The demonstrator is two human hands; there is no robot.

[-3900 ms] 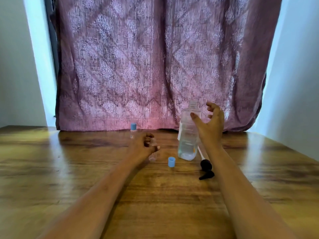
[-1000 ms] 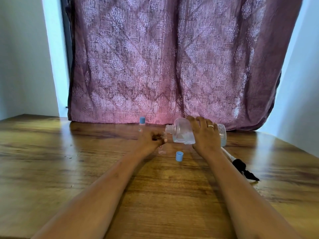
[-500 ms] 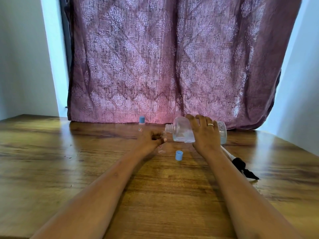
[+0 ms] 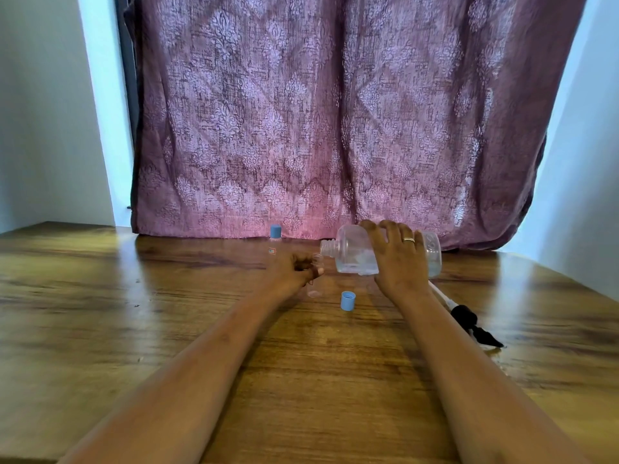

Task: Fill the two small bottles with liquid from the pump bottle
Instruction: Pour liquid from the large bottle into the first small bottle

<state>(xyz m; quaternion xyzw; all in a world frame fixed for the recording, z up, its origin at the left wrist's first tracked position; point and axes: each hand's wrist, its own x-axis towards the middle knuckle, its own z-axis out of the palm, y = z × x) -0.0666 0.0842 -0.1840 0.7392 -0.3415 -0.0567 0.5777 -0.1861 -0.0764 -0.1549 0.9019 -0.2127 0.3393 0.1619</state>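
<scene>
Right hand (image 4: 400, 259) grips the pump bottle (image 4: 355, 252) from above. The bottle is tipped almost flat, its open threaded mouth pointing at the left hand (image 4: 294, 266). The left hand's fingers are curled round the open small bottle (image 4: 314, 290), which stands on the table (image 4: 134, 329) with its neck just under that mouth.

Risks:
- The pump bottle's mouth looks much wider than the small neck, so a bit more tilt likely sends liquid over the left fingers and onto the table.
- Clear liquid in clear plastic makes the fill level hard to read, so overflow is likely (I can't tell the level).
- The loose blue cap (image 4: 348, 300) lies between the wrists and is easy to knock.

The second small bottle (image 4: 275, 239) is capped and stands just beyond the left hand. The pump head (image 4: 469, 321) lies outside the right forearm.
</scene>
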